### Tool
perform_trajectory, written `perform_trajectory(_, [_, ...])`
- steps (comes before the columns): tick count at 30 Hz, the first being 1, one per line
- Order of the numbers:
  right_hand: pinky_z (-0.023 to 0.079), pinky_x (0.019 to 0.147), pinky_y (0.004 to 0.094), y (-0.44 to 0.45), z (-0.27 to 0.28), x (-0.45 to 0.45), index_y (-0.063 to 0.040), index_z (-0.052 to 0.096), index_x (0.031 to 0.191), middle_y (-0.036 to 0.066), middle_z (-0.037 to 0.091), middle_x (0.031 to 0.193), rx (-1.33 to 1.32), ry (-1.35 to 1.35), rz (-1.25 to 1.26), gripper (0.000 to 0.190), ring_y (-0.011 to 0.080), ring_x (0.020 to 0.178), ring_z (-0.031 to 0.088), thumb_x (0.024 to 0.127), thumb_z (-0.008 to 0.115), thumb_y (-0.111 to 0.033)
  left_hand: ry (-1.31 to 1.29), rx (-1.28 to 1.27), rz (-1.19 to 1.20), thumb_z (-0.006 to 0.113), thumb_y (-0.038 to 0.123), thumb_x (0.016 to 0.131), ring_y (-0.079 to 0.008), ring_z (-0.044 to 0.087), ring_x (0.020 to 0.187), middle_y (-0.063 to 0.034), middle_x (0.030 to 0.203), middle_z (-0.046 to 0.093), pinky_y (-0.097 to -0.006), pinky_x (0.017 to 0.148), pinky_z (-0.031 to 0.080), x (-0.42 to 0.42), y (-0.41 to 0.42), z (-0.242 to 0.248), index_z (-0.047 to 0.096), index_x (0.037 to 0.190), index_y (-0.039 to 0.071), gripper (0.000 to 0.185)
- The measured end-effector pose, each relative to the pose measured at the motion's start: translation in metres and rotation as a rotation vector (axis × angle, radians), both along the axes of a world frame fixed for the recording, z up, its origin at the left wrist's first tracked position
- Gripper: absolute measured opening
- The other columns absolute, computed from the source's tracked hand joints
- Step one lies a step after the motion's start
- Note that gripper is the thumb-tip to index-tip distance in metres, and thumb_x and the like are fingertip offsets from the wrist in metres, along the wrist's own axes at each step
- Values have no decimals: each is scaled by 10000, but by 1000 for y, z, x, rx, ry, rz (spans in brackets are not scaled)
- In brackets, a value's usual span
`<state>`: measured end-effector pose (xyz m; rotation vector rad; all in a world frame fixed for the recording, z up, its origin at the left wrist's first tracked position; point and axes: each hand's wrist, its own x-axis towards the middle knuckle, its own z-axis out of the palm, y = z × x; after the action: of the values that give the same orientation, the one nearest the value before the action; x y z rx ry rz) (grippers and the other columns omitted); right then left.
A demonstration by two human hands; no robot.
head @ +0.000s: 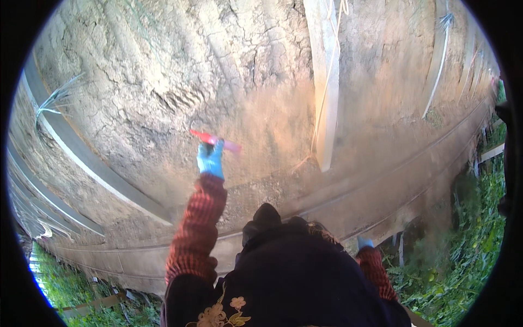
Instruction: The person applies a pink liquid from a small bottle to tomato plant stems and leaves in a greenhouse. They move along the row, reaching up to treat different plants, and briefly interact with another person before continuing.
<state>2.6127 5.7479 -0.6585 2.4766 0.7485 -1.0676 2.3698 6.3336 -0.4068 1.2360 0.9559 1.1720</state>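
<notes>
My left hand (210,162), in a light blue glove, is raised before me with its fingers closed around a slim red and pink object (230,146). Motion blur hides what exactly that object is. Just beyond it stands a cracked earthen wall (171,77). My right hand (365,243) is low at my right side, in a blue glove too. Only a small part of that hand shows past the sleeve, so its fingers and anything in them cannot be made out.
A pale post (325,90) with a cord (324,102) along it leans on the wall. More posts (102,167) line the left, one tied with frayed strands (55,100). A narrow ledge-like path (359,163) runs underfoot. Green plants with round fruit (461,253) grow at the right.
</notes>
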Motion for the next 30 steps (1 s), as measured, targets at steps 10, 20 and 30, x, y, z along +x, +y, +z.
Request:
perform_trajectory(10, [518,642,458,-92,-124,-109,-45,571,1039,130,635,863,845,433,-2123,322,333,784,624,878,511,-317,286,279,18,778,243,676,-161,559,730,-88,849,614,-299,696,478,202,266,56,547,924,-12,424])
perform_trajectory(20, [497,643,366,136,-22,-138,-39,595,1047,114,649,929,610,224,-1727,291,246,761,621,853,561,-253,764,64,-250,740,330,645,-244,622,884,-194,965,621,-359,765,483,324,323,-146,518,1056,-65,611])
perform_trajectory(30, [492,590,294,208,93,-125,-28,611,1049,59,644,843,273,15,-717,266,159,706,609,877,533,-216,967,-455,23,705,197,668,-196,641,719,-149,882,642,-347,626,510,257,331,-323,530,1006,-81,471])
